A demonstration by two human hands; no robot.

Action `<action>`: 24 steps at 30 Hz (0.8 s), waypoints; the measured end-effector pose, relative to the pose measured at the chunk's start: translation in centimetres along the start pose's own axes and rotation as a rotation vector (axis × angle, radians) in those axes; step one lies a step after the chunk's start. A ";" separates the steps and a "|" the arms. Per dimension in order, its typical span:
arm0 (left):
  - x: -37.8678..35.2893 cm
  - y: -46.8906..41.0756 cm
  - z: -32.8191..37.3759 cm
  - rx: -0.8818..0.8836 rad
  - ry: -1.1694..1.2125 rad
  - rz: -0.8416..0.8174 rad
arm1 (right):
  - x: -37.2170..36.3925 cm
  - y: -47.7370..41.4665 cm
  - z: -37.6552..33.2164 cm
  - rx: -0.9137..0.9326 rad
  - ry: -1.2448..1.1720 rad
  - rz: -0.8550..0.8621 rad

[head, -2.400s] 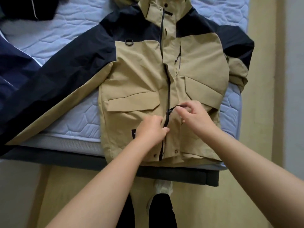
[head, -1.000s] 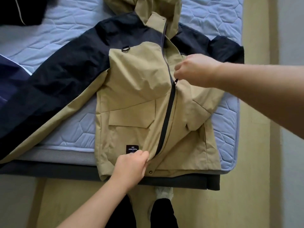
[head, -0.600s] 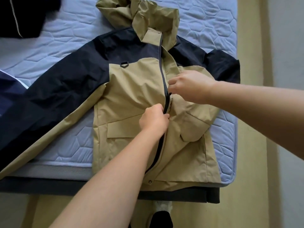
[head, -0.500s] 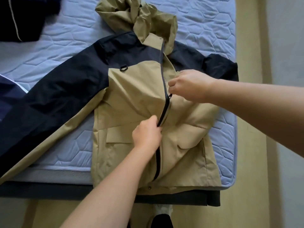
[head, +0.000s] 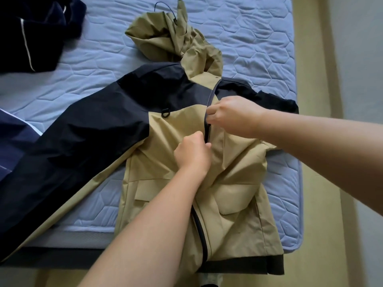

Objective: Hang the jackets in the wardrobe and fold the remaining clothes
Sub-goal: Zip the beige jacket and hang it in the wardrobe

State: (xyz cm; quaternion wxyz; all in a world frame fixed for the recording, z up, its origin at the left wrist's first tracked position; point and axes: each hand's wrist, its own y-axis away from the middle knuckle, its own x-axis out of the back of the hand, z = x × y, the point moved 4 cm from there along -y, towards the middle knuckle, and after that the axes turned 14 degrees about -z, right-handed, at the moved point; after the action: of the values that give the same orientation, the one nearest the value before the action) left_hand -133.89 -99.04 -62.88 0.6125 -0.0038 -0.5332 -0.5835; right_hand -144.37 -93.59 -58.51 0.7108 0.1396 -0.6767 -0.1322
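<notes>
Since the earlier frame: both hands have travelled up the front of the jacket (head: 176, 125), and more of the zipper (head: 201, 235) below them lies closed. Item, jacket: tan body, black shoulders, laid front-up on the quilted blue mattress (head: 259, 38), its hem hanging over the near edge. Item, hood (head: 172, 40): crumpled above the collar, a thin cord looping from it. Item, sleeve (head: 83, 141): black over tan, spread out toward my left and off the mattress edge. Item, my right hand (head: 234, 117): fingers curled, pinching at the zipper line high on the chest; the pull is probably under my fingertips, though it is hidden. Item, my left hand (head: 192, 152): curled tight, gripping the jacket's front fabric just beside the zipper and just below the right hand. Item, dark garment (head: 31, 32) with a pale stripe: bunched at the far left corner. Item, navy garment (head: 12, 141): at the left edge, partly under the sleeve.
</notes>
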 end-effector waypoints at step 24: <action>12.9 -1.1 6.6 0.024 -0.124 -0.090 | 6.3 4.8 -5.7 -0.279 -0.295 0.294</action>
State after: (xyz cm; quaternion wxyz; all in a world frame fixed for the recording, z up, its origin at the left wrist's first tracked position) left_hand -142.16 -104.41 -52.21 0.5517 -0.0086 -0.5766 -0.6025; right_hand -138.41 -91.40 -51.16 0.6281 -0.0805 -0.7615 -0.1386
